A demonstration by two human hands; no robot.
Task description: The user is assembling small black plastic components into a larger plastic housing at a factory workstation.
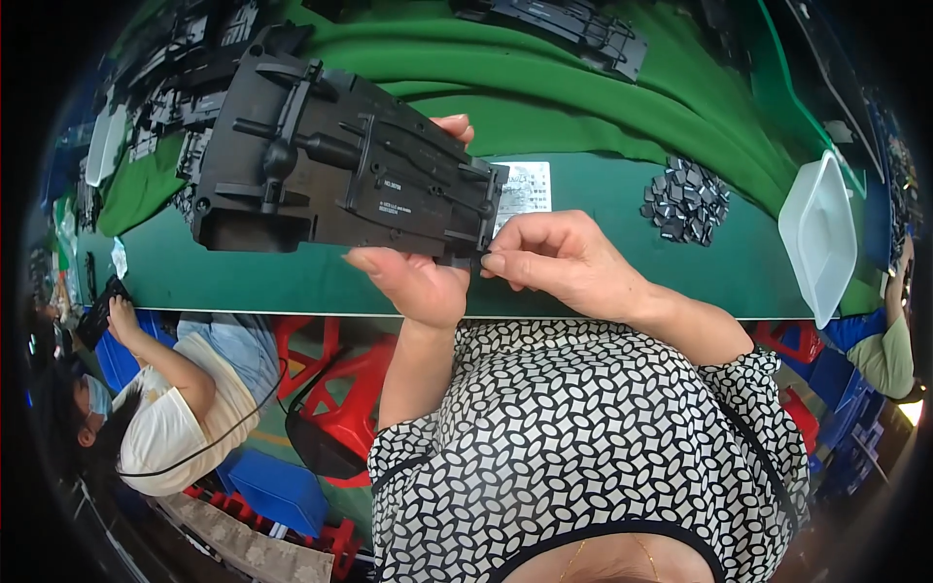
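Far to the left of the hands, a shallow white plastic tray (101, 146) leans beside a jumble of black moulded plastic parts (175, 112), and nearer the worktop's edge a co-worker's hand (120, 318) holds a dark part. Next comes the long black plastic chassis-like moulding (335, 160), raised tilted above the dark green worktop (603, 180), its broad end out to the left. The left hand (430, 290) is clamped around its narrower end, thumb on the near edge and fingertips showing past the far edge. With the weight hanging out on that broad side, a slack grip could let the moulding tip or twist. A white printed sheet (525, 189) lies just beyond the right hand (569, 262), whose thumb and forefinger are drawn together at the moulding's narrow end, touching or almost touching it; whether they pinch a separate small piece I cannot tell. If they do, a slip or crooked push could drop it or seat it askew, since the fingers hide the spot. Right of the right hand lies a heap of small black square pieces (685, 201), easily scattered by a careless forearm, then a deep white plastic tub (821, 238).
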